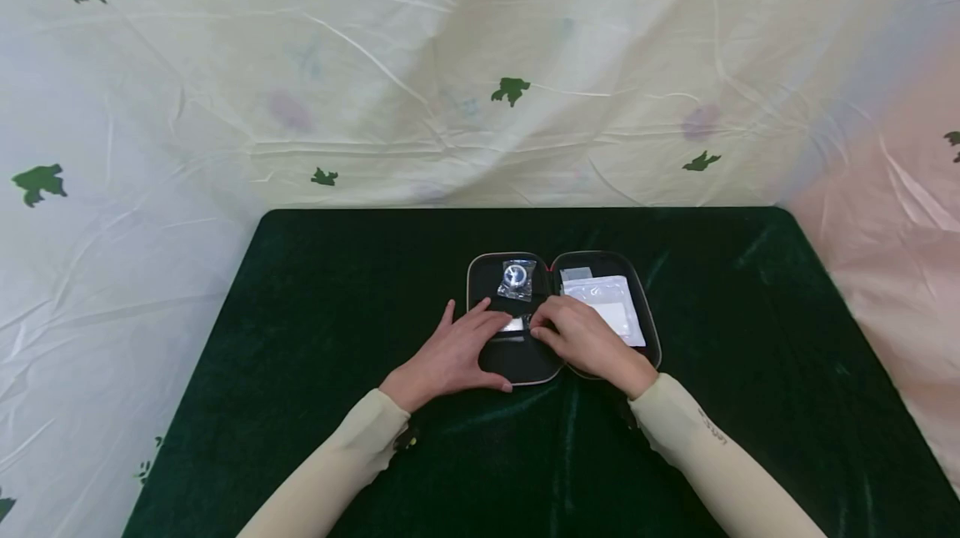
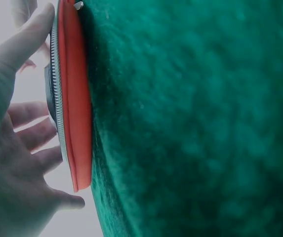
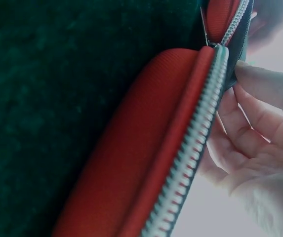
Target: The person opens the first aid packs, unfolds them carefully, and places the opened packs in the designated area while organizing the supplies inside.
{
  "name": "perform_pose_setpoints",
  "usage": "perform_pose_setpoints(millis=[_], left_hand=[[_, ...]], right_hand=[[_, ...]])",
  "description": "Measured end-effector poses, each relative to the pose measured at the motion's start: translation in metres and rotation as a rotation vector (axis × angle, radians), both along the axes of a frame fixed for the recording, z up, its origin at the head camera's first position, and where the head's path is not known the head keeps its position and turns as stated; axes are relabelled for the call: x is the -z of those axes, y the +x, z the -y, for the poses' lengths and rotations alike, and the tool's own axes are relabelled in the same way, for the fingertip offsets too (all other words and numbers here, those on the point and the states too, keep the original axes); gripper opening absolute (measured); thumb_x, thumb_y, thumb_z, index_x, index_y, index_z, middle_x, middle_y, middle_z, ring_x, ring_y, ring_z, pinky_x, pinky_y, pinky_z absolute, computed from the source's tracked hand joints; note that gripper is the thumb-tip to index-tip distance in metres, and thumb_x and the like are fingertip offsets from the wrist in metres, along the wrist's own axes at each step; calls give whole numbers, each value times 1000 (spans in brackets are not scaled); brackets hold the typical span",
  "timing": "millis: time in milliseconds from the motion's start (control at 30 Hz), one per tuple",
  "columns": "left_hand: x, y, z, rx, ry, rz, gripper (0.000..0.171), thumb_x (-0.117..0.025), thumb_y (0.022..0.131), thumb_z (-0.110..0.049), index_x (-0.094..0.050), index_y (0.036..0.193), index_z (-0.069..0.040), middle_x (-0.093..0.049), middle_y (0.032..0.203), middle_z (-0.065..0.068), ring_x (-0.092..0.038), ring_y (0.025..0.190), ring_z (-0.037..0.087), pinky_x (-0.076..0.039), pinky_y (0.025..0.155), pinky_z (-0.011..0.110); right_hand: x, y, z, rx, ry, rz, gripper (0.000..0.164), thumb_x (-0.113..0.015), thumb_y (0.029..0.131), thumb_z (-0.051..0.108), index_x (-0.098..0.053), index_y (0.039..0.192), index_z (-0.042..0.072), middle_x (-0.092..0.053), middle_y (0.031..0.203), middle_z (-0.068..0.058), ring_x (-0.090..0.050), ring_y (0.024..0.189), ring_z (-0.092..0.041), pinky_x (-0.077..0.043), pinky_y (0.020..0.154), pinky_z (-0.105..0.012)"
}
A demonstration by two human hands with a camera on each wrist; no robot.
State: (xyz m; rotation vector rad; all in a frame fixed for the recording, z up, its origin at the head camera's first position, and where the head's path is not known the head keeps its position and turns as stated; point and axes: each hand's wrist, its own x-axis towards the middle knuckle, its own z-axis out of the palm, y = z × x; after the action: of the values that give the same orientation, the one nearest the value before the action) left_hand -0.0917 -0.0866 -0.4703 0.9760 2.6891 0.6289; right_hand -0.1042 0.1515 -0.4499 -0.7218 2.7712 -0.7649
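An unzipped red case with a black lining [image 1: 517,367] lies spread flat on the table. My left hand [image 1: 453,354] rests over its left half, fingers spread and fairly straight, the thumb at the near rim. By those fingertips sits a small white item [image 1: 513,325], partly covered, at a black strap. My right hand [image 1: 581,338] reaches in from the right with fingers curled, and thumb and fingertips pinch the strap's end near the hinge; the exact grip is partly hidden. In the right wrist view the thumb [image 3: 264,86] touches a dark edge inside the case.
A clear bag with a round silver item [image 1: 516,278] lies in the left half's far part. White packets [image 1: 611,304] fill the right half. Dark green velvet [image 1: 360,288] covers the table, and a patterned white curtain [image 1: 420,104] hangs behind it.
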Motion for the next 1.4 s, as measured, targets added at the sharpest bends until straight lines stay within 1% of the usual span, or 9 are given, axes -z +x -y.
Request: perform_pose_setpoints(millis=[133, 367, 500, 600, 767, 1100, 1400], left_hand=[[-1, 1, 1, 18, -1, 1, 88, -70, 75, -66, -42, 144, -21, -42, 149, -2, -16, 146, 20, -4, 111, 64], [-2, 2, 3, 29, -8, -25, 83, -68, 76, -66, -46, 142, -20, -44, 147, 4, -30, 141, 19, -4, 113, 60], [-1, 2, 3, 32, -1, -27, 79, -68, 77, -66, -50, 138, -20, -48, 144, 4, -35, 138, 19, -6, 113, 59], [-1, 2, 2, 33, 17, -17, 76, -70, 76, -63, -51, 137, -21, -51, 140, 3, -38, 135, 19, -7, 113, 59], [-1, 2, 2, 38, 43, -5, 77, -73, 77, -59, -49, 138, -19, -56, 134, 0, -45, 129, 18, -10, 113, 57], [0, 1, 2, 47, 74, 36, 74, -74, 78, -55, -49, 137, -18, -57, 132, 1, -49, 125, 18, -16, 113, 56], [2, -1, 1, 29, 129, 116, 70, -78, 76, -49, -50, 133, -20, -57, 127, -2, -50, 120, 15, -17, 113, 56]], right_hand=[[2, 0, 0, 3, 3, 2, 4, -69, 91, 21, -71, 94, 19, -61, 88, 8, -55, 86, -12, -48, 79, -34], [2, -1, -1, 3, -4, 7, 4, -69, 91, 22, -70, 93, 19, -60, 88, 8, -54, 85, -11, -48, 76, -32], [2, -1, -1, 6, -5, 15, 4, -68, 92, 22, -70, 93, 19, -60, 87, 8, -54, 84, -11, -47, 76, -32], [2, -1, -1, 5, -8, 19, 4, -68, 92, 23, -70, 93, 19, -60, 87, 8, -54, 83, -11, -47, 75, -31], [1, -2, -1, 1, -10, 21, 4, -68, 92, 23, -70, 93, 20, -60, 87, 8, -54, 84, -11, -47, 75, -32], [1, -2, -3, 5, -18, 32, 3, -68, 91, 23, -70, 93, 21, -60, 89, 8, -56, 86, -11, -47, 78, -33], [0, -2, -3, 1, -18, 42, 3, -69, 91, 23, -70, 93, 21, -60, 89, 8, -55, 86, -11, -47, 76, -32]])
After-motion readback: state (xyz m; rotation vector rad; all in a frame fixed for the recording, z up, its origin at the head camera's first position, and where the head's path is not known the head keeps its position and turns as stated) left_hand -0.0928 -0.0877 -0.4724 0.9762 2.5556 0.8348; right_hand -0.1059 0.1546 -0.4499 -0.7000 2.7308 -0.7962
